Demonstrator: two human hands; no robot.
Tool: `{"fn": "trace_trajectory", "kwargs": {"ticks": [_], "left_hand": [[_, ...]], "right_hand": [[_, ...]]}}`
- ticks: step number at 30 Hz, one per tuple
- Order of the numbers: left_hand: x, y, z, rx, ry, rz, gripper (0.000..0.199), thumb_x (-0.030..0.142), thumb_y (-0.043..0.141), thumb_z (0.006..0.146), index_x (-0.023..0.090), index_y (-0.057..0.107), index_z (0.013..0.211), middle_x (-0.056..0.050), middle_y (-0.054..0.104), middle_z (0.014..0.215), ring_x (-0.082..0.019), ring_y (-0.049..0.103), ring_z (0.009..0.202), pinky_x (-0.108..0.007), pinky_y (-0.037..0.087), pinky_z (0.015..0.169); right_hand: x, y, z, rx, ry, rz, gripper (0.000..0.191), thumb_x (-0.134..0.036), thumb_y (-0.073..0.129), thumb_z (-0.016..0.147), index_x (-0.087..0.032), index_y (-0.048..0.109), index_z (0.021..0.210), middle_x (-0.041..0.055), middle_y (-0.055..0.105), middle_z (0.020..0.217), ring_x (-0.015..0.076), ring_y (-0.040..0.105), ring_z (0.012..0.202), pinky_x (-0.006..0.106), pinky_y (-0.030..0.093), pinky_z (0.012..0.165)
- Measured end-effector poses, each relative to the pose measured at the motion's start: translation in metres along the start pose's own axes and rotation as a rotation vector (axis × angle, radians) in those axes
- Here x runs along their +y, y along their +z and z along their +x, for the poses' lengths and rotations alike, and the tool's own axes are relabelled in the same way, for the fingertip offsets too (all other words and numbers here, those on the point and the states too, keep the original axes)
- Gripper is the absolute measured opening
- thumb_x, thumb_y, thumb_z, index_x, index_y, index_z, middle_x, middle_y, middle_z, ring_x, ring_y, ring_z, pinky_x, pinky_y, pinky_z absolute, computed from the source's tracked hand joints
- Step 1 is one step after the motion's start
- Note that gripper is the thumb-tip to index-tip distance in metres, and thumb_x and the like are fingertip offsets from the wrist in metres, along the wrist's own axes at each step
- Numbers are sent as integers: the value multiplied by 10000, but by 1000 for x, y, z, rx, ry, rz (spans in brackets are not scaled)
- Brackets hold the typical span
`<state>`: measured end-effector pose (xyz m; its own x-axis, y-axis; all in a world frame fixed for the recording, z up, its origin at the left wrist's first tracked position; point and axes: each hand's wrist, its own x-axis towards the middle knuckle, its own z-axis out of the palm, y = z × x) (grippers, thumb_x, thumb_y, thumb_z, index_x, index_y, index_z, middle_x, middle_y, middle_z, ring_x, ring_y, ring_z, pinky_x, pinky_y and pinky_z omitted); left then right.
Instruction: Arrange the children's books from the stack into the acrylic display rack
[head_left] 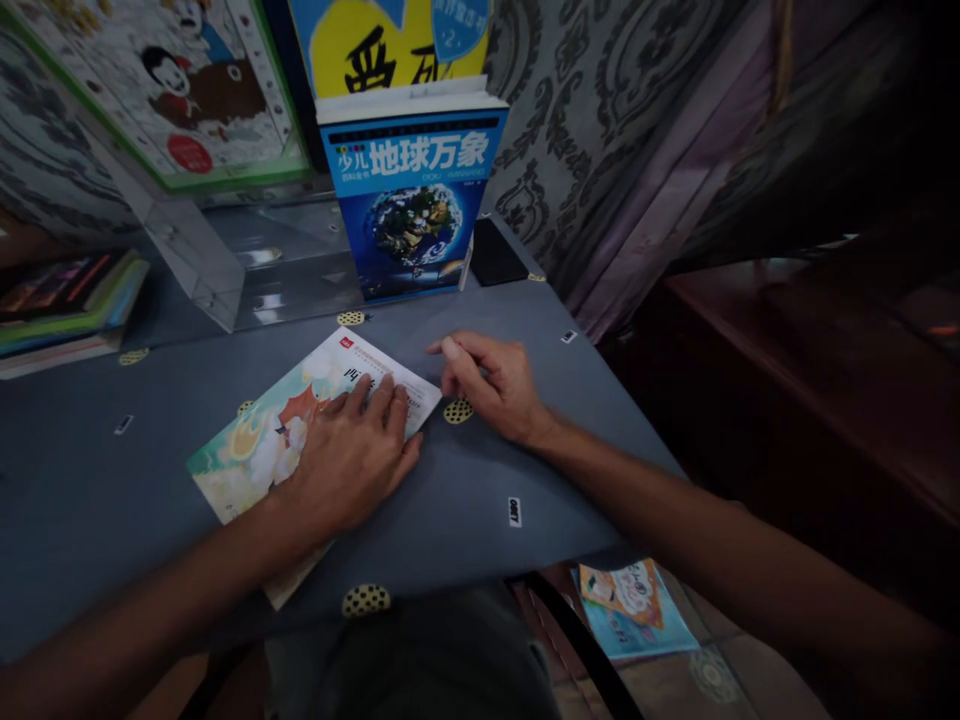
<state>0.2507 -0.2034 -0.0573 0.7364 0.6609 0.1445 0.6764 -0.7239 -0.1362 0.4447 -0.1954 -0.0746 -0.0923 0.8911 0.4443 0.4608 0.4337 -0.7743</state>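
A thin paperback book (259, 435) with a green and white illustrated cover lies closed and slanted on the table. My left hand (349, 450) rests flat across its cover, fingers slightly spread, hiding much of the title. Just right of the book's upper corner is my right hand (491, 385), apart from the cover. Its fingers are curled in, with the thumb near the partly extended index finger, and nothing shows in them. A thick blue book (416, 200) with a globe on its front stands upright beyond both hands.
A clear acrylic stand (202, 265) holds picture books at the back. Several stacked books (71, 300) lie at the left. A dark flat object (497, 252) sits by the blue book. A blue packet (637, 615) lies below the table (457, 545) edge. Patterned curtains (570, 110) hang behind.
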Motion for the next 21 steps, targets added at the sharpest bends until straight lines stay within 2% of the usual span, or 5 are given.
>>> {"fn": "trace_trajectory", "kwargs": {"ticks": [3, 7, 13, 17, 21], "left_hand": [[-7, -2, -8, -49, 41, -34, 521, 438, 468, 991, 57, 582, 1328, -224, 581, 1413, -390, 544, 1315, -530, 525, 1002], [-38, -6, -39, -116, 182, -144, 627, 563, 457, 982, 184, 442, 1481, -123, 412, 1579, -325, 344, 1478, -528, 352, 1178], [-82, -14, -104, -218, 272, -333, 1054, 695, 704, 747, 323, 194, 1591, -85, 290, 1638, -328, 195, 1531, -550, 205, 1239], [-77, -9, -122, -174, 202, -307, 976, 547, 709, 831, 330, 146, 1598, -87, 208, 1661, -326, 171, 1536, -570, 211, 1230], [-78, 0, -115, -116, 203, -286, 779, 546, 611, 909, 337, 259, 1572, -73, 245, 1653, -296, 216, 1529, -553, 191, 1243]], "right_hand": [[-3, 1, -3, -144, -80, -102, 416, -433, 382, 1036, -200, 623, 789, -20, 586, 614, 115, 548, 547, 245, 422, 588], [-3, 2, -4, -185, -87, -227, 391, -365, 396, 1035, -200, 608, 751, -8, 597, 613, 122, 564, 547, 251, 429, 593], [6, 9, 6, -254, -176, -257, 363, -354, 368, 1033, -228, 681, 1167, 78, 759, 1050, 222, 702, 913, 361, 543, 816], [14, 23, 24, -272, -263, -267, 376, -327, 369, 1027, -217, 680, 1208, 93, 757, 1081, 243, 691, 939, 434, 541, 887], [24, 37, 45, -266, -319, -343, 390, -341, 367, 1030, -178, 716, 1091, 114, 742, 965, 258, 672, 901, 435, 540, 866]]}}
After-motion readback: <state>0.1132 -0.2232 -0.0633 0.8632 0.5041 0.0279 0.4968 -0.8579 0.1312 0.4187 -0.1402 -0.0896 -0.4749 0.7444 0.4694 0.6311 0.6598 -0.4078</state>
